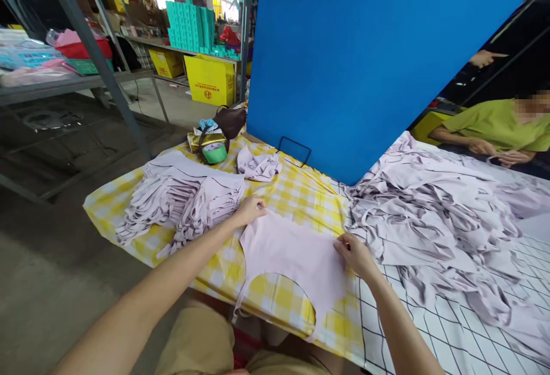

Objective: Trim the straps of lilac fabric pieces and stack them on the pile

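A pale lilac strappy top [296, 252] lies spread on the yellow checked cloth [279, 300], its curved neckline and straps toward me. My left hand [251, 210] pinches its far left corner. At its right edge, my right hand [352, 252] has thumb and fingers closed on the fabric. Left of it sits a thick stack of the same tops [184, 188], straps hanging to the front. One crumpled lilac piece [258, 164] rests beyond my left hand.
A large lilac garment heap [433, 214] covers the right side. A tall blue board [335, 65] and black wire stand [294, 150] are behind. Green tape roll [213, 152] sits at back left. A person in a green shirt [494, 122] works at far right.
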`<state>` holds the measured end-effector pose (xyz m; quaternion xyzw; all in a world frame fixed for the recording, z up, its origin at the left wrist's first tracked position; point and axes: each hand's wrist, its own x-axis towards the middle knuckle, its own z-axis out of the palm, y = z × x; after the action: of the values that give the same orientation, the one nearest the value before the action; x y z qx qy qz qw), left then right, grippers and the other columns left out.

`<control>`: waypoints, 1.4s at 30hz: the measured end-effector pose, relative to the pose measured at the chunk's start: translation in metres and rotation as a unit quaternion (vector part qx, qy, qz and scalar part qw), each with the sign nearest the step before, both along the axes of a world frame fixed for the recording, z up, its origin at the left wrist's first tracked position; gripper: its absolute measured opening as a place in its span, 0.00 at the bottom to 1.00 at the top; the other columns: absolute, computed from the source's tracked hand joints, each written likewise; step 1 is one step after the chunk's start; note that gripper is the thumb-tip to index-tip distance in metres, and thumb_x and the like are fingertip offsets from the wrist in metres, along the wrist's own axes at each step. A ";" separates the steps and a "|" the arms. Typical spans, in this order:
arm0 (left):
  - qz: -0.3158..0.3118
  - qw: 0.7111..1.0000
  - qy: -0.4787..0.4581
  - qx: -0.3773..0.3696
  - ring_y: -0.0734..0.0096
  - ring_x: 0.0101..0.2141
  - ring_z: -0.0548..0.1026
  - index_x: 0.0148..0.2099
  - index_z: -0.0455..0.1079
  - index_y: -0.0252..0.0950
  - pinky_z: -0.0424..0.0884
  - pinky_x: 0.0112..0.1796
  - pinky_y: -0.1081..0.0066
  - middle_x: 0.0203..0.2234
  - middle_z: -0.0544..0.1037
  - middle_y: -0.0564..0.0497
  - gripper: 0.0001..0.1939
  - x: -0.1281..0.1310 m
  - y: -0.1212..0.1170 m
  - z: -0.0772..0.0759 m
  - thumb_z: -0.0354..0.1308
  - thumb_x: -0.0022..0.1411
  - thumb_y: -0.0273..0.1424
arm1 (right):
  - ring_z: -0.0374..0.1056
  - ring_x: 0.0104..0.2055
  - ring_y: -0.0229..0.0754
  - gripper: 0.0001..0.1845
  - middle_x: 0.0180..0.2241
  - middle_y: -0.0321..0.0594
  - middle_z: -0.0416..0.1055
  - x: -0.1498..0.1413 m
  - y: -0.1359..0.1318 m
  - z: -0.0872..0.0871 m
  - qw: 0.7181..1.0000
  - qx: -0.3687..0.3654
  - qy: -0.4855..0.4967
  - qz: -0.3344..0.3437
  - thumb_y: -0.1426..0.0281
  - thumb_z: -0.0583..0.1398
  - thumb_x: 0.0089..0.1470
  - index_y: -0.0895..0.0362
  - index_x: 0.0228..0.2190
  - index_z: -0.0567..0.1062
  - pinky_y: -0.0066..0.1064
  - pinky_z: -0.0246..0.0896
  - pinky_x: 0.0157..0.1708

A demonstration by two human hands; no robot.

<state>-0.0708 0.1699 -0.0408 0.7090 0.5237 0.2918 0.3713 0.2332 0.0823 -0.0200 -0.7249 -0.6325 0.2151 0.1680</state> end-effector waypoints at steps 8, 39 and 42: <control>0.008 0.997 -0.071 -0.039 0.72 0.28 0.69 0.25 0.65 0.34 0.64 0.31 0.73 0.23 0.71 0.54 0.06 -0.010 -0.001 -0.003 0.58 0.48 0.32 | 0.63 0.24 0.43 0.10 0.18 0.36 0.66 0.007 -0.004 0.002 0.998 0.020 0.027 -0.048 0.60 0.52 0.41 0.53 0.20 0.64 0.31 0.54 0.24; -0.392 0.881 -0.116 -0.238 0.81 0.19 0.62 0.31 0.73 0.33 0.58 0.20 0.81 0.19 0.69 0.57 0.08 -0.018 -0.095 0.092 0.62 0.48 0.32 | 0.60 0.21 0.38 0.12 0.23 0.38 0.69 -0.077 -0.117 0.174 0.922 0.189 0.329 -0.078 0.58 0.64 0.44 0.52 0.30 0.76 0.26 0.54 0.15; -0.371 0.891 -0.157 -0.212 0.79 0.25 0.67 0.31 0.73 0.33 0.62 0.27 0.80 0.24 0.72 0.54 0.07 -0.044 -0.099 0.102 0.61 0.50 0.32 | 0.62 0.21 0.38 0.14 0.27 0.40 0.71 -0.059 -0.126 0.166 0.922 0.161 0.328 -0.131 0.57 0.66 0.41 0.52 0.29 0.76 0.26 0.54 0.13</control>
<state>-0.1144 0.0705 0.0610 0.7008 0.2073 0.1224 0.6715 0.1737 -0.0439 0.1464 -0.6532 -0.4676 0.3122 0.5072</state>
